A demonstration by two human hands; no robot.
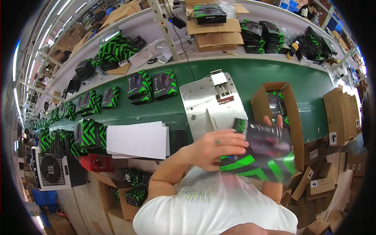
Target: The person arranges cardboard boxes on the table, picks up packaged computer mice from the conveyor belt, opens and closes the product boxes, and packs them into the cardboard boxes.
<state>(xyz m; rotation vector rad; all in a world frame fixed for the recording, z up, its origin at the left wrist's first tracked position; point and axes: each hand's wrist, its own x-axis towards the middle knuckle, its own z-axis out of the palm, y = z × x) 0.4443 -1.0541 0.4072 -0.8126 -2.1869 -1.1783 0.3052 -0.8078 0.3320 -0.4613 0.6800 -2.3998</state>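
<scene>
A black-and-green printed box (266, 150), slightly blurred, is held tilted in front of my chest. My left hand (221, 147) grips its left side, the fingers curled over the edge. Behind the box lies my right hand (274, 122); its fingertips show above the upper edge and its wrist below, with the palm hidden. Just beyond, to the right, stands an open cardboard carton (296, 117) with similar printed boxes inside. A silver metal machine (201, 102) with a small mechanism on top sits on the green bench in front of me.
White sheets (136, 139) and a dark phone (179, 138) lie left of the machine. Rows of printed boxes (140, 86) line the green bench (156, 115). Flattened cartons (337, 115) stand at right. A shelf behind holds more boxes and a yellow bottle (292, 50). Another open carton (127, 205) sits below left.
</scene>
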